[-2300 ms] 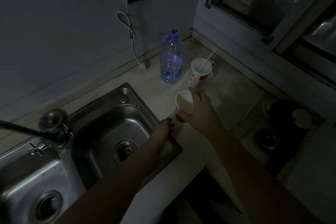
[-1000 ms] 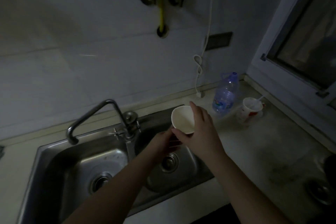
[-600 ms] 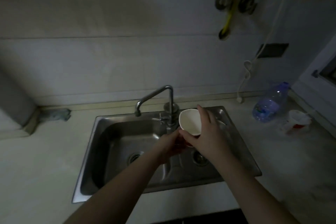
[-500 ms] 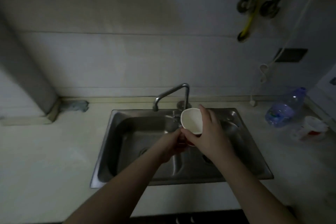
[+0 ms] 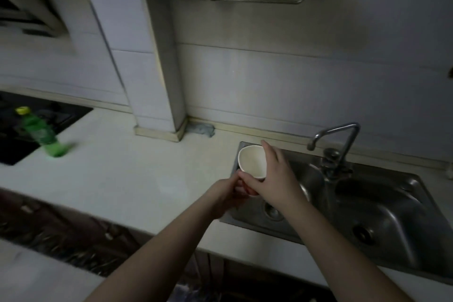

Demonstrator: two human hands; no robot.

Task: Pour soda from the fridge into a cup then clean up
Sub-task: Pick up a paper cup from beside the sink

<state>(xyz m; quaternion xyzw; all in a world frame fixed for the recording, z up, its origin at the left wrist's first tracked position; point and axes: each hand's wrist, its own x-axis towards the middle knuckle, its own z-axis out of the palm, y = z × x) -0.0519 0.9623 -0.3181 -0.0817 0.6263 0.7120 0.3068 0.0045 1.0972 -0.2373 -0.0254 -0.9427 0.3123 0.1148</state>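
Cup [image 5: 252,162]: above sink's left edge, between both hands.
Sink [image 5: 382,216]: right, set in counter [image 5: 137,174].
Tap [image 5: 335,144]: behind sink.
Bottle [image 5: 41,133]: far left, on counter.

A pale countertop [image 5: 127,174] carries a green soda bottle [image 5: 41,135] at its left, beside a black cooktop [image 5: 49,115], and a double steel sink [image 5: 382,216] set into its right.

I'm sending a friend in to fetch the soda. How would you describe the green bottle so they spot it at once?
Start at the steel sink and follow the pale countertop far to the left, to the dark cooktop. The green bottle stands at its edge, tinted plastic with a yellow cap, the only bottle there.
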